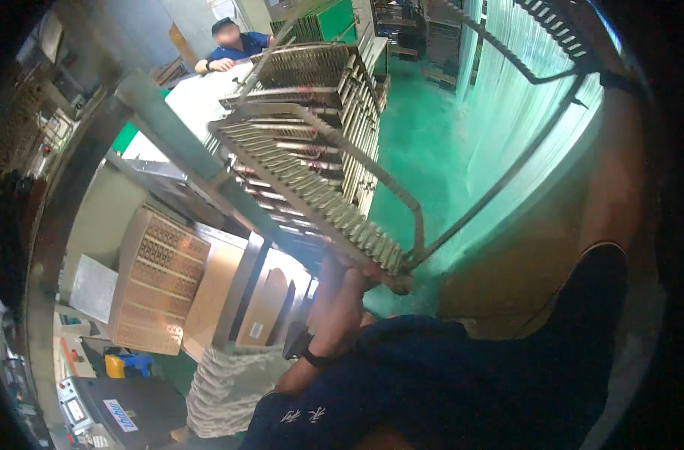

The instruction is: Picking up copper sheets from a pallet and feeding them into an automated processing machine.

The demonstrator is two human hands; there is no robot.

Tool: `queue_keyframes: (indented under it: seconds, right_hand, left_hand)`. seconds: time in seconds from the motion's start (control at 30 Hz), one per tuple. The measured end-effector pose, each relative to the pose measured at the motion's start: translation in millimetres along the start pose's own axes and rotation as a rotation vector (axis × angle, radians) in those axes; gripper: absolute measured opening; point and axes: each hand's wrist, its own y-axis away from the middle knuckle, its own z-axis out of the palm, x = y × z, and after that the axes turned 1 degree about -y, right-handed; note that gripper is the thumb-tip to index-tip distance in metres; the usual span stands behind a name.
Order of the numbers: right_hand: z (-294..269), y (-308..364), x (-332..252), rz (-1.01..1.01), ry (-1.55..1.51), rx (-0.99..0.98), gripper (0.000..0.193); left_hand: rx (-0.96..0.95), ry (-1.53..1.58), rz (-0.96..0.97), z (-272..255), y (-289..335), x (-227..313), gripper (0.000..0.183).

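A metal rack [312, 191] with rows of slots along its rails is held tilted in front of my body. My left hand [346, 292], partly blurred, is closed at the rack's lower end, with a dark band on the wrist. My right arm stretches up to the upper right, where my right hand [618, 81] is closed on the rack's far end; its fingers are dark and hard to make out. Behind the rack stands a stack of similar metal racks [346, 112].
Another person [233, 49] leans over a white surface [196, 101] at upper left. Copper-coloured perforated panels [162, 281] and brown boards [263, 307] stand at left, above a dark machine [128, 412]. Translucent plastic sheeting [514, 105] hangs right of the green floor [417, 142].
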Motion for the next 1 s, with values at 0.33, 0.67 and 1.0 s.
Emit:
queue_keyframes:
  seconds: [0.33,0.67,1.0]
  right_hand:
    - [212,-155,100,-0.047,0.136,0.187,0.044]
    - [471,-377,107,-0.315,0.113,-0.119,0.048]
    - [702,-478,191,-1.02,0.163,-0.254,0.03]
  left_hand:
    - [0.326,-0.207,0.372,-13,-94,20,0.018]
    - [0.743,-0.077,0.579,32,-232,72,0.019]
    - [0.94,-0.062,0.509,-6,-311,122,0.026]
